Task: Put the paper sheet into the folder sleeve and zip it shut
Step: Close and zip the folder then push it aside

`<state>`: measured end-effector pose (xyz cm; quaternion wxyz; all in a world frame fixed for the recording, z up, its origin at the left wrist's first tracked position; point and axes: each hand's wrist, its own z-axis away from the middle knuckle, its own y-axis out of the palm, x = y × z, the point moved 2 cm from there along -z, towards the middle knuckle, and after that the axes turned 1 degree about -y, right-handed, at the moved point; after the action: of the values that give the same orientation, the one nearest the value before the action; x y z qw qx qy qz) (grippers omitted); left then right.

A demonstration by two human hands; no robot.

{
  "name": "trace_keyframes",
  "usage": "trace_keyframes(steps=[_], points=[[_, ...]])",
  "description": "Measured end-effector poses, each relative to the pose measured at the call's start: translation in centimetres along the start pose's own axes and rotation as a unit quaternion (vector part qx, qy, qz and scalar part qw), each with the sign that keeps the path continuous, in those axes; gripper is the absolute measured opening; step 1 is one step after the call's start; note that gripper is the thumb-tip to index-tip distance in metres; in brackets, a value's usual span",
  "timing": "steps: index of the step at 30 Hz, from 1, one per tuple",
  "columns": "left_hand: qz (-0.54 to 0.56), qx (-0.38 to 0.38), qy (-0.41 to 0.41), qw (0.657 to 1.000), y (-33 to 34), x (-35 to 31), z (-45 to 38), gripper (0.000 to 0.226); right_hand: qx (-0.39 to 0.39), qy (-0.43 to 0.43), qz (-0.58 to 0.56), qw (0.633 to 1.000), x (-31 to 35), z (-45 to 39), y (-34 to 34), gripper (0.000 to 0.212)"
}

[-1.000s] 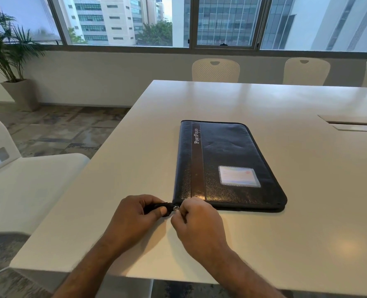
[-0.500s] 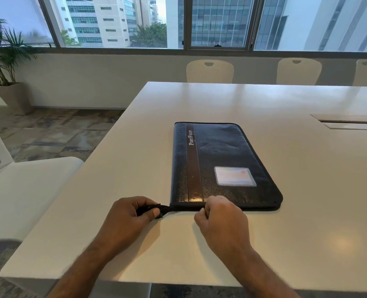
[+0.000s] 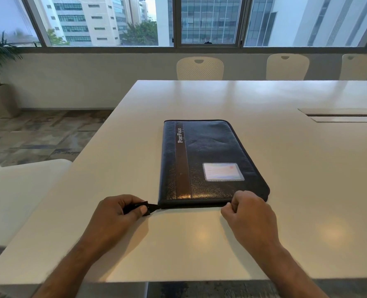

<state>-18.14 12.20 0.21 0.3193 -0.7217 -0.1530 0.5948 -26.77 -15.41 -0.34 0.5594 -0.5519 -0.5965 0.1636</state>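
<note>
A dark zip folder [image 3: 210, 162] marked "PortFolio" lies flat on a white table [image 3: 285, 147], its near edge facing the person. The left hand [image 3: 118, 214] sits just left of the folder's near-left corner, its fingers [image 3: 140, 209] pinched on a black tab [image 3: 150, 208] sticking out from that corner. The right hand [image 3: 250, 214] is curled at the folder's near edge, close to the near-right corner, fingers closed tight; whatever they pinch is hidden. A clear card window [image 3: 223, 172] sits on the cover.
</note>
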Motion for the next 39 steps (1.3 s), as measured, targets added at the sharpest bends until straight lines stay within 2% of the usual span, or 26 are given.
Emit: trace_keyframes(steps=[10, 12, 15, 20, 23, 26, 29, 34, 39], points=[[-0.032, -0.028, -0.001, 0.999, -0.6, -0.3, -0.2, 0.027, -0.046, 0.056, 0.010, 0.997, -5.0, -0.4, -2.5, 0.031], [-0.068, -0.057, 0.023, 0.996, -0.5, -1.2, -0.4, 0.030, -0.044, 0.054, -0.003, 0.998, -5.2, -0.4, -2.4, 0.029], [-0.129, -0.092, 0.112, 0.981, 0.4, -3.7, -0.8, 0.029, -0.041, 0.046, -0.018, 0.998, -5.4, -0.4, -2.3, 0.027], [-0.148, 0.004, 0.264, 0.953, 5.1, -8.6, -2.0, 0.043, -0.043, 0.028, -0.035, 0.998, -5.6, -0.3, -2.3, 0.028], [-0.184, 0.057, 0.302, 0.933, 8.9, -10.5, -3.5, 0.058, -0.039, 0.022, -0.035, 0.998, -5.7, -0.3, -2.3, 0.024], [-0.250, 0.101, 0.303, 0.914, 12.1, -11.0, -5.0, 0.077, -0.032, 0.017, -0.034, 0.999, -5.8, -0.1, -2.5, 0.017], [-0.292, 0.111, 0.286, 0.906, 13.8, -10.1, -5.8, 0.086, -0.026, 0.013, -0.016, 0.999, -6.2, -0.1, -3.0, 0.013], [-0.340, 0.133, 0.284, 0.886, 14.5, -9.3, -6.2, 0.086, -0.008, 0.017, 0.065, 0.998, -6.6, -0.5, -3.6, 0.018], [-0.343, 0.140, 0.283, 0.884, 14.3, -9.3, -6.1, 0.083, 0.003, 0.021, 0.105, 0.994, -7.3, -2.6, -4.3, 0.022]])
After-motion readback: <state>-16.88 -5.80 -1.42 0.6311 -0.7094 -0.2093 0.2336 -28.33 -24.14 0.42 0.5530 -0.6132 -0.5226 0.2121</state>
